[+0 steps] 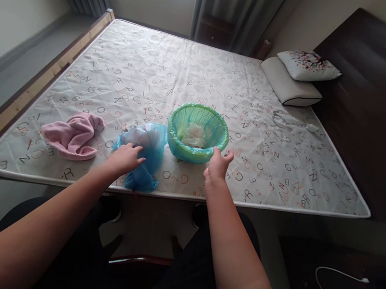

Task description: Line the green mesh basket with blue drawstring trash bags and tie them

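My left hand (126, 158) rests at the left side of a blue plastic bag (151, 155), fingers stretched out and apart. Something pale shows through the bag's thin film. To the right stands a green plastic basket (171, 138), lined with a thin blue-green bag folded over its rim. Inside the basket lies a crumpled whitish plastic bag (194, 136). My right hand (218, 165) is at the basket's near right rim, its fingers apart; whether a fingertip touches the rim is hard to see. A pink cloth (75, 134) lies crumpled on the left.
Everything lies on a bare mattress (145, 78) printed with letters. Two pillows (291, 90) are stacked by the dark headboard (379, 81). A thin cable (282, 122) lies on the mattress at right. Grey curtains (232, 9) hang by the window.
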Available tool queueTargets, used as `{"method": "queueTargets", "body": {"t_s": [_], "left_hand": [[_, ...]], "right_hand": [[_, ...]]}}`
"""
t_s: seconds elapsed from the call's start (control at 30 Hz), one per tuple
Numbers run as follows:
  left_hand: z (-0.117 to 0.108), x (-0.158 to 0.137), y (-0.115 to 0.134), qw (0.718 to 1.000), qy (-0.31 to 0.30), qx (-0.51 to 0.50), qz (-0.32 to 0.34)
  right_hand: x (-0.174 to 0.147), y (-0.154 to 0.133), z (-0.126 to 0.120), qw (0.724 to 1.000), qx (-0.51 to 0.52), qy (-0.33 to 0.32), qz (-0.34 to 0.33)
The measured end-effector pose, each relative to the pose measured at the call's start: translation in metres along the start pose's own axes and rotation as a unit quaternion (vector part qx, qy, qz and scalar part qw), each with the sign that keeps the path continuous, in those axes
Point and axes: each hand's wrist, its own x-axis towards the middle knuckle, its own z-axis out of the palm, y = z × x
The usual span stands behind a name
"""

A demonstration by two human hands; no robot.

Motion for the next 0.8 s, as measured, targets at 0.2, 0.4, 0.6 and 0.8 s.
{"method": "queueTargets", "body": {"t_s": [0.2, 0.4, 0.6, 0.8], "left_hand": [[-0.015, -0.002, 0.01, 0.987, 0.147, -0.069, 0.009], [-0.02, 0.001, 0.019, 0.951, 0.095, -0.293, -0.005], [-0.018, 0.002, 0.026, 0.862, 0.037, -0.498, -0.092], [-0.023, -0.001, 0.027, 0.808, 0.053, -0.581, -0.087]], "right_hand": [[-0.009, -0.005, 0.001, 0.992, 0.067, -0.065, 0.083], [-0.013, -0.007, 0.003, 0.999, 0.019, -0.034, -0.011], [0.003, -0.011, 0.003, 0.985, 0.129, -0.063, 0.096], [0.012, -0.016, -0.01, 0.978, 0.127, -0.135, 0.094]]}}
